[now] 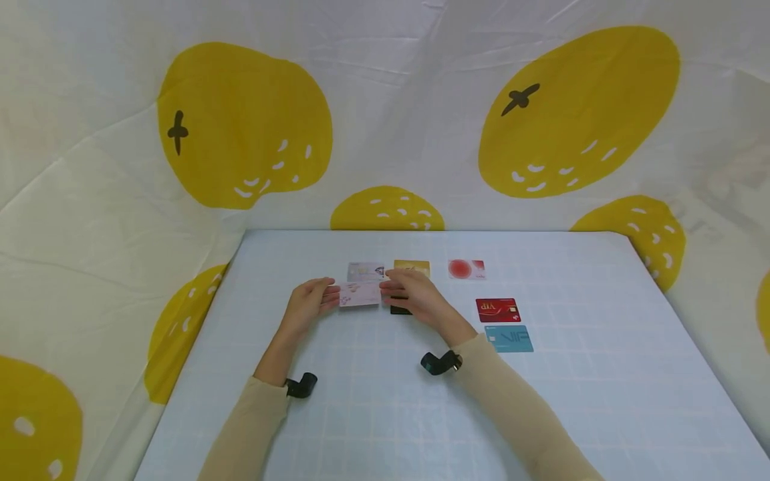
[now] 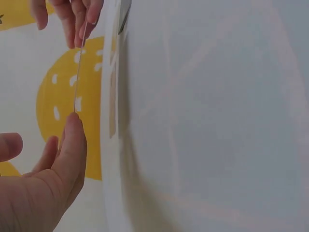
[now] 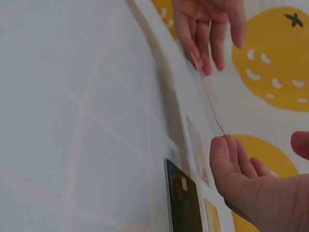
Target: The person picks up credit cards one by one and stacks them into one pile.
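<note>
A pale pink card [image 1: 359,294] with a floral print is carried between both hands, raised off the table. My left hand [image 1: 309,302] touches its left edge with nearly straight fingers, thumb held apart. At the opposite edge are the straight fingertips of my right hand [image 1: 415,294], its thumb also away from the card. Seen edge-on in the left wrist view, the card [image 2: 80,72] is a thin line spanning the fingertips. Just behind it lies a grey-white card [image 1: 361,270]. A gold card [image 1: 415,265] and a black card [image 3: 186,203] are partly hidden by my right hand.
On the pale checked table [image 1: 373,407], a white card with a red circle [image 1: 463,269] lies at the back right. A red VIP card [image 1: 498,310] and a blue VIP card [image 1: 511,339] lie right of my right hand. A fruit-print cloth [image 1: 409,120] hangs behind.
</note>
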`<state>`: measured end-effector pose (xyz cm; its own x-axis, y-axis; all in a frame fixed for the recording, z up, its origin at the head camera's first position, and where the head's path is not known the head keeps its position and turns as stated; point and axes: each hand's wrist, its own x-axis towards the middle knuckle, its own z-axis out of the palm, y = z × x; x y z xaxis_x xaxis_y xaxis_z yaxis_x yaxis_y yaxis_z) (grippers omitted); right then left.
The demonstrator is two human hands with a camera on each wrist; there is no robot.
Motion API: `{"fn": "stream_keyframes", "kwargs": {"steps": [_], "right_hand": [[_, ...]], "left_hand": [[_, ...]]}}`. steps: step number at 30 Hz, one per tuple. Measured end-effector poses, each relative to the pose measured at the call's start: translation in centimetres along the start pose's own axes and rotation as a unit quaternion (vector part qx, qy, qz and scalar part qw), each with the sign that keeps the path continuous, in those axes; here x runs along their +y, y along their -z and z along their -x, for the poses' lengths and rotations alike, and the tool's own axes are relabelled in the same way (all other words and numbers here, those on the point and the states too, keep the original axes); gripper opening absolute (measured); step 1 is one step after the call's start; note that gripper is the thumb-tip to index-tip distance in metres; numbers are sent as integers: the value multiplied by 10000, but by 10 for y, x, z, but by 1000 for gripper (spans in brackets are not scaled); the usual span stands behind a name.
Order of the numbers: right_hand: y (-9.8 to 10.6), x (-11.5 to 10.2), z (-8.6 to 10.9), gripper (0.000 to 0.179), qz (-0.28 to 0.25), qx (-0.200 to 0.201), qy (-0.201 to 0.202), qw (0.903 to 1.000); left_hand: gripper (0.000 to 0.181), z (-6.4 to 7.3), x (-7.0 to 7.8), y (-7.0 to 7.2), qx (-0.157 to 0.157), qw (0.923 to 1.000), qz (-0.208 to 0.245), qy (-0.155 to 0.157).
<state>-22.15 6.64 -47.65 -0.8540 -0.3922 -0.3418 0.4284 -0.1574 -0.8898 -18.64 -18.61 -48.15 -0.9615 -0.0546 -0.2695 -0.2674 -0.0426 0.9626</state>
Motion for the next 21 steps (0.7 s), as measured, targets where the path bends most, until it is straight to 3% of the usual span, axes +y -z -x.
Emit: {"fn": "stream_keyframes", "kwargs": {"steps": [12, 21], "right_hand": [[41, -2, 26, 52, 8, 379, 192, 9991], [68, -1, 42, 55, 25, 542, 208, 9983]], "left_hand": [[40, -10, -4, -46, -400, 9989, 168, -180], [36, -14, -9, -74, -526, 9984, -132, -189]]}}
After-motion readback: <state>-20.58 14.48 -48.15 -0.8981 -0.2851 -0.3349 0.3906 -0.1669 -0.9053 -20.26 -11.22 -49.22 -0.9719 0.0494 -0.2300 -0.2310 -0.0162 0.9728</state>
